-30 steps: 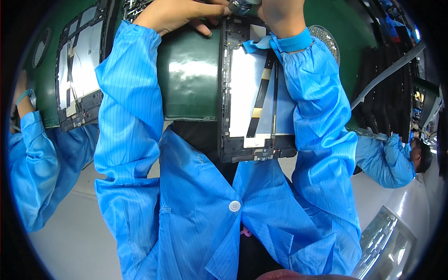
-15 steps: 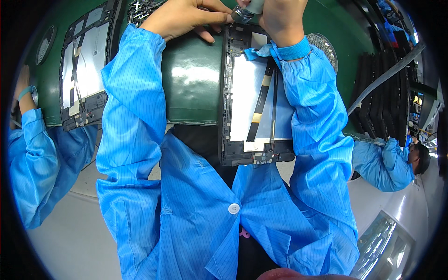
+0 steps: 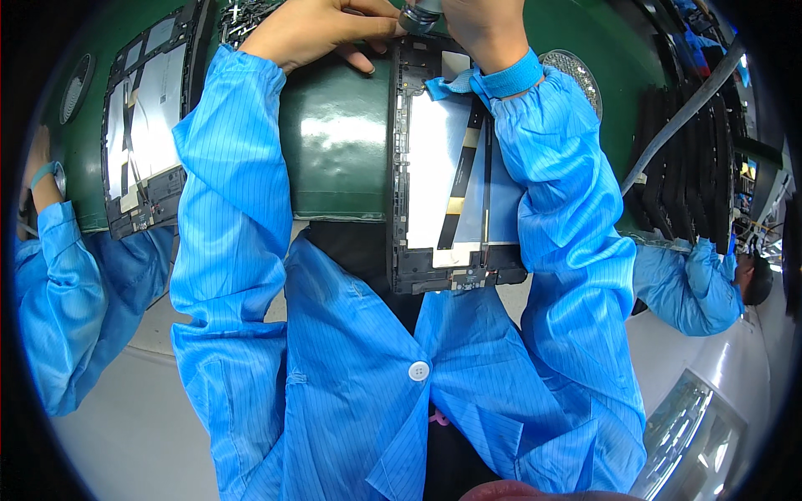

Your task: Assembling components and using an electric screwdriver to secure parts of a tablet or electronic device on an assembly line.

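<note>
My right hand [image 3: 483, 33] grips a grey cylindrical power screwdriver [image 3: 422, 15] at the upper edge of the view; its tip is out of sight. Close beside its nose are the fingertips of my left hand [image 3: 322, 33]. The left thumb and a finger come together there, and anything between them is too small to make out. Below both hands lies a black-framed display panel [image 3: 430, 184] with a silver backing and a dark flat cable [image 3: 461, 179]. Its near end overhangs the table edge. My right sleeve and wrist strap [image 3: 511, 75] cover part of its right side.
Another such panel [image 3: 150, 108] lies to the left, near a co-worker's arm [image 3: 52, 209]. Small dark parts [image 3: 242, 21] are heaped at the back. A round dish [image 3: 575, 79] sits right of my wrist. Black frames [image 3: 685, 167] stand stacked at the right, under a grey hose [image 3: 681, 117].
Both hands and the screwdriver sit slightly further left and higher in the view. The panels and table have shifted the same way, so the view itself seems to have moved.
</note>
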### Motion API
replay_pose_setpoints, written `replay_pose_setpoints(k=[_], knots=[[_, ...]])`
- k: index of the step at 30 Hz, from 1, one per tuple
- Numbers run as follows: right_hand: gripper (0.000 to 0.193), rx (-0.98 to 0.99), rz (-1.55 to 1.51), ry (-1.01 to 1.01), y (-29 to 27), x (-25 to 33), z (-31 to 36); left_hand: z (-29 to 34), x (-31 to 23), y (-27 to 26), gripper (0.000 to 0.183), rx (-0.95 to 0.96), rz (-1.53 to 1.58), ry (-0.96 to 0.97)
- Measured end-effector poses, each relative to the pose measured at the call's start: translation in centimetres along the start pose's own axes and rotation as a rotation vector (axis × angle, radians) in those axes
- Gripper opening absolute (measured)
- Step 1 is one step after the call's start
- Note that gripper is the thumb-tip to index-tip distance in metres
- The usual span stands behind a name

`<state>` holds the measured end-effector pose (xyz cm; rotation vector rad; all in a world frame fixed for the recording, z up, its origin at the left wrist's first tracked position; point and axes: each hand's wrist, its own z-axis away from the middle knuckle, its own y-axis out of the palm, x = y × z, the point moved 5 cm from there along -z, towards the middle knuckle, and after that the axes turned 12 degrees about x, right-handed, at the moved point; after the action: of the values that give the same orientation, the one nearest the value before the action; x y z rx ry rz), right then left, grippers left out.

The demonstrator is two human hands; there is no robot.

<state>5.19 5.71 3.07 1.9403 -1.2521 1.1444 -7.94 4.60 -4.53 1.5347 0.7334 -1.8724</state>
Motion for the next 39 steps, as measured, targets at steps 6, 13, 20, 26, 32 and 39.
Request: replay_pose_setpoints(k=[6,13,20,26,32,39], knots=[[0.023,-0.036,0.055,-0.001,-0.1,-0.2,0.2,0.1,0.5,-0.3,0.015,-0.027,-0.011,-0.068],[0.017,-0.066,-0.023,0.018,-0.5,0.1,0.8,-0.2,0.1,-0.2,0.027,0.024,-0.171,0.051],[0.023,0.037,0.003,0.073,0.4,0.5,0.5,6.5,-5.3,0.0,0.026,-0.806,-0.183,0.362],[0.024,-0.032,-0.211,-0.003,-3.0,1.1,-0.1,13.6,-5.4,19.4,0.097,-0.300,-1.027,0.062],[0.019,-0.226,0.167,0.003,-9.6,9.2,0.3,12.9,-0.6,20.6,0.090,-0.455,-1.075,0.191],[0.022,-0.387,0.193,-0.009,-19.5,9.5,3.6,8.9,-2.7,16.5,0.082,-0.339,-1.277,0.136]])
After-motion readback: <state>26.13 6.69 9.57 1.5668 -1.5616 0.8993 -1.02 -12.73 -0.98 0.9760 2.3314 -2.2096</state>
